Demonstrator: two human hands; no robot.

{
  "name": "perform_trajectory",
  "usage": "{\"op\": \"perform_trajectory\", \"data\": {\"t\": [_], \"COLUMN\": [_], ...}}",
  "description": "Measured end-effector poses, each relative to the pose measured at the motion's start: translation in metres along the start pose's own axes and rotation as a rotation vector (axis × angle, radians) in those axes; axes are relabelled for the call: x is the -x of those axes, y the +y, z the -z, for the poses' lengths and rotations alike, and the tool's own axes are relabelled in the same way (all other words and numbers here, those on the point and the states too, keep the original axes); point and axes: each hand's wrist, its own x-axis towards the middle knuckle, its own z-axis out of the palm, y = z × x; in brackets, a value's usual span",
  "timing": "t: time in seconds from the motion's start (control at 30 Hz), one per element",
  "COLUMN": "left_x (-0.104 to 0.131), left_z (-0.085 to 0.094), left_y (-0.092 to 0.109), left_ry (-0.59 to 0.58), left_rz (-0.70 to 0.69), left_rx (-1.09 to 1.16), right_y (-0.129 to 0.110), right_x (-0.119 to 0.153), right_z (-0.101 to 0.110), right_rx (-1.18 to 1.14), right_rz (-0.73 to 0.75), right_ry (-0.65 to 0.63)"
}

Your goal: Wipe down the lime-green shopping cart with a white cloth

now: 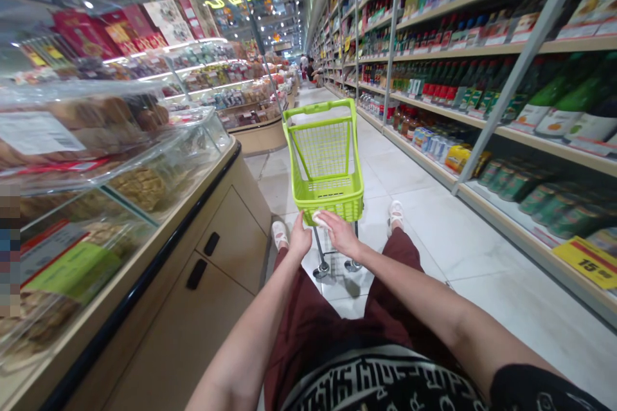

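A small lime-green shopping cart (328, 195) with a basket on grey legs and wheels stands on the floor right in front of me, between my feet. My left hand (301, 240) is at the basket's near lower edge, thumb pointing up; its other fingers are mostly hidden, so I cannot tell whether it grips anything. Close beside it, my right hand (340, 234) reaches across with its fingers closed over a small white wad, like crumpled tissue (318, 218). The wad is at the near side of the basket. No goods show inside the basket.
To my left, a wooden counter (231, 224) with a black rail carries clear bins of packaged food. Tall shelves (434, 105) of bottles and cans line the right side, with a yellow price tag (590, 261). A tiled aisle (405, 173) runs ahead, with people far off.
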Motion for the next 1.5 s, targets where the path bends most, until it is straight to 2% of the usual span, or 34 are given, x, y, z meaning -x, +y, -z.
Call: {"op": "perform_trajectory", "data": {"t": [0.07, 0.17, 0.23, 0.3, 0.37, 0.47, 0.6, 0.7, 0.83, 1.0, 1.07, 1.17, 1.3, 1.4, 1.5], "left_x": [-0.005, -0.006, -0.003, 0.002, 0.008, 0.018, 0.025, 0.027, 0.027, 0.015, 0.011, 0.011, 0.019, 0.023, 0.021], "left_z": [0.001, 0.002, -0.002, -0.010, -0.018, -0.023, -0.008, 0.002, -0.004, -0.010, -0.010, -0.012, -0.020, -0.025, -0.027], "left_y": [0.004, 0.009, 0.012, 0.016, 0.021, 0.029, 0.032, 0.028, 0.022, 0.015, 0.014, 0.016, 0.020, 0.020, 0.023], "left_ry": [-0.010, -0.168, -0.230, -0.226, -0.230, -0.296, -0.414, -0.489, -0.451, -0.187, -0.129, -0.170, -0.297, -0.349, -0.338], "left_rz": [0.024, 0.130, 0.226, 0.278, 0.296, 0.312, 0.384, 0.469, 0.434, 0.195, 0.060, -0.141, -0.195, -0.203, -0.184], "left_rx": [0.274, 0.607, 0.705, 0.733, 0.757, 0.810, 0.908, 0.901, 0.700, 0.115, -0.154, -0.568, -0.782, -0.824, -0.834], "right_y": [-0.012, -0.020, -0.020, -0.018, -0.017, -0.018, -0.018, -0.014, -0.003, 0.013, 0.020, 0.033, 0.051, 0.058, 0.059], "right_x": [-0.010, -0.020, -0.022, -0.022, -0.020, -0.013, -0.001, 0.004, 0.001, -0.017, -0.023, -0.018, 0.016, 0.038, 0.032], "right_z": [0.012, 0.025, 0.028, 0.025, 0.018, 0.008, 0.008, 0.010, 0.010, 0.016, 0.014, 0.002, -0.013, -0.005, 0.019], "right_rx": [-0.182, -0.345, -0.330, -0.252, -0.175, -0.082, 0.031, 0.115, 0.203, 0.379, 0.434, 0.455, 0.460, 0.448, 0.425], "right_rz": [-0.106, -0.242, -0.270, -0.253, -0.219, -0.172, -0.029, 0.094, 0.138, 0.181, 0.205, 0.258, 0.192, 0.155, 0.147], "right_ry": [0.084, 0.129, 0.184, 0.256, 0.276, 0.189, -0.011, -0.145, -0.199, -0.015, -0.005, -0.108, -0.222, -0.252, -0.130]}}
